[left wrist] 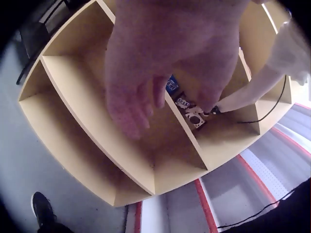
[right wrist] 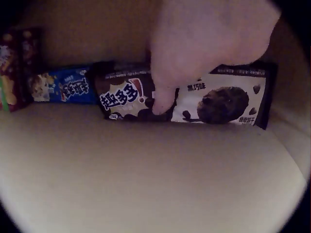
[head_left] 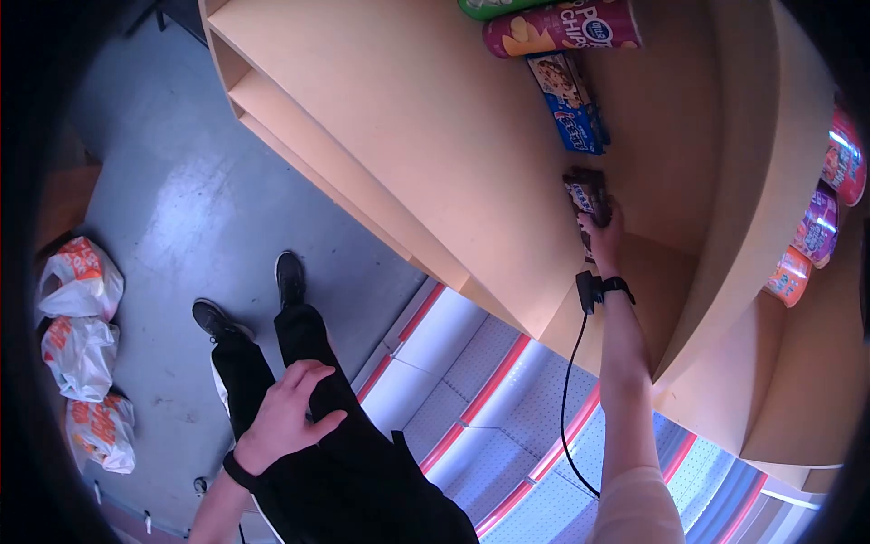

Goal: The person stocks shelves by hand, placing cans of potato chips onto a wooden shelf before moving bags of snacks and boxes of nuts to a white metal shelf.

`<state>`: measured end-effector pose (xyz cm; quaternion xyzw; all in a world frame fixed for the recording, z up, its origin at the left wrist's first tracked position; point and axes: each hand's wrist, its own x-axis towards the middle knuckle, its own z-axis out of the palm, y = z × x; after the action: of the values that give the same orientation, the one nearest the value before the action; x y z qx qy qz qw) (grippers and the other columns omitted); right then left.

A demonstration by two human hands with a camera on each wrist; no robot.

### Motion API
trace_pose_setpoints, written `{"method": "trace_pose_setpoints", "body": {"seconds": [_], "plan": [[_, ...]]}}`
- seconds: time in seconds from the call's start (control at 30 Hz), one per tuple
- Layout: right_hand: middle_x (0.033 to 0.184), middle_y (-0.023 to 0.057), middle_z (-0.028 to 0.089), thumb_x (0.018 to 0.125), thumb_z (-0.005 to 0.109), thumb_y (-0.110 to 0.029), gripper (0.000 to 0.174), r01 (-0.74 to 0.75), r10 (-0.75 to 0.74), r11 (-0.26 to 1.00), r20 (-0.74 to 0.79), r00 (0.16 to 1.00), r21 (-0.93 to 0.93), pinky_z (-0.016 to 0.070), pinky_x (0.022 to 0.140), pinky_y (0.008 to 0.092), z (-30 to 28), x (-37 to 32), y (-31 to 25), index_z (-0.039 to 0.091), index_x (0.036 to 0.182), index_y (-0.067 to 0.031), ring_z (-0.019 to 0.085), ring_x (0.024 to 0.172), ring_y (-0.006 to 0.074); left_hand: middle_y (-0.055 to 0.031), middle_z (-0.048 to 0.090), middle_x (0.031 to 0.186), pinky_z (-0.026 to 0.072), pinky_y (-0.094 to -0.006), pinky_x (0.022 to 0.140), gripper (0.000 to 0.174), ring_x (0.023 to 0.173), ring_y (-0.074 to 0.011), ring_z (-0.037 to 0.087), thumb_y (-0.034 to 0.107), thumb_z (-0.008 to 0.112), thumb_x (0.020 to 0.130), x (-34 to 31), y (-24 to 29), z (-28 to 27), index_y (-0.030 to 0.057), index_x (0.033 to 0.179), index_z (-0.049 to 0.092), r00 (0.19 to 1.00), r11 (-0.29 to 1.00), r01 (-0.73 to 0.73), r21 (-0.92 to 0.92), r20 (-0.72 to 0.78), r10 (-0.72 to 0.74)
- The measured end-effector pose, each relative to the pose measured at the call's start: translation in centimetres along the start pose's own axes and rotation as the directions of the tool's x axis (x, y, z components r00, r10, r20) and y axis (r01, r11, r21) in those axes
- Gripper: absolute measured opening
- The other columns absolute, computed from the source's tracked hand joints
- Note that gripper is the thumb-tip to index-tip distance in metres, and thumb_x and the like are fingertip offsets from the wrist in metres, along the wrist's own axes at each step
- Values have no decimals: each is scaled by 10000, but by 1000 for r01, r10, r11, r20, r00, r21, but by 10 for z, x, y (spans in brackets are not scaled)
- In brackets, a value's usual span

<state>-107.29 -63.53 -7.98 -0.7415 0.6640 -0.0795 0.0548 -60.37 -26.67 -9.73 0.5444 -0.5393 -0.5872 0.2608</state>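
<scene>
On the wooden shelf (head_left: 435,163) lies a dark brown packet of cookies (right wrist: 221,104), with a large chocolate cookie printed on its front. My right hand (head_left: 605,236) grips this packet around its middle, the thumb across the printed face in the right wrist view. The other fingers are hidden behind the packet. Just beyond its far end is a blue cookie packet (head_left: 571,109), lined up in the same row. My left hand (head_left: 290,408) hangs over my legs in the head view, fingers loosely bent and holding nothing.
Purple-red (head_left: 566,29) and green (head_left: 494,7) chip cans lie past the blue packet. A curved wooden board (head_left: 752,181) separates this shelf from several colourful tubs. White plastic bags (head_left: 82,358) stand on the floor at left. A black cable (head_left: 564,408) trails from my right wrist.
</scene>
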Motion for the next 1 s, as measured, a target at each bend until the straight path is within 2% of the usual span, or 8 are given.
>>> {"method": "trace_pose_setpoints", "body": {"seconds": [0.2,0.27,0.4,0.5,0.7,0.8,0.87,1.0], "plan": [[1164,197,587,713,772,-186,622,-14,14,1000,0,1000,14,445,933,411,21,28,29,511,1256,-30,564,1085,351,-144,527,1159,509,-380,848,550,1012,-338,587,232,745,733,13,-12,-7,55,1199,511,1000,1000,18,25,-21,-17],[1131,218,600,715,766,-200,569,-1,-3,975,-18,1000,-222,453,914,399,23,41,27,539,1198,-3,577,1060,365,-148,526,1161,507,-383,852,546,1011,-339,585,220,741,733,15,-11,-8,55,1200,511,999,999,35,3,-26,-35],[1106,231,605,688,767,-201,527,68,-91,961,-73,993,-268,469,877,424,24,60,24,577,1135,3,576,1035,396,-144,526,1164,506,-381,856,537,1017,-338,579,215,732,739,18,-12,-1,54,1202,510,997,999,39,-29,-65,-41],[1080,241,610,665,774,-211,531,38,-86,949,-139,987,-312,474,862,435,26,71,13,586,1110,10,580,1024,397,-136,528,1161,497,-381,872,523,1040,-334,565,213,721,747,18,-11,2,55,1200,512,997,998,36,-42,-60,-39],[1053,255,617,676,758,-121,482,-110,39,919,-191,981,-378,473,860,461,39,68,5,576,1095,33,580,1000,432,-132,527,1159,475,-392,899,496,1073,-319,543,204,710,749,5,-14,-3,43,1179,523,998,996,58,63,-40,-55],[1074,254,617,695,728,-180,533,-338,236,813,-262,936,-474,472,869,448,33,48,-28,562,1139,63,592,1005,399,-139,540,1137,464,-402,898,476,1057,-319,548,195,707,745,-9,-12,-10,29,1157,534,995,982,31,188,-99,-13],[1062,259,613,721,690,-161,507,-309,208,840,-262,942,-445,473,866,453,31,23,-44,542,1151,64,591,995,404,-146,558,1108,454,-404,897,461,1044,-317,553,194,705,743,-21,-6,-19,24,1141,546,991,954,56,294,-132,-17],[1037,270,604,774,614,-122,455,-23,-7,970,-127,992,-240,476,859,464,25,-46,-89,502,1174,65,587,974,412,-123,593,996,461,-404,817,353,930,-300,576,201,683,766,-56,9,-32,34,1063,592,979,900,68,430,-204,23]]}}
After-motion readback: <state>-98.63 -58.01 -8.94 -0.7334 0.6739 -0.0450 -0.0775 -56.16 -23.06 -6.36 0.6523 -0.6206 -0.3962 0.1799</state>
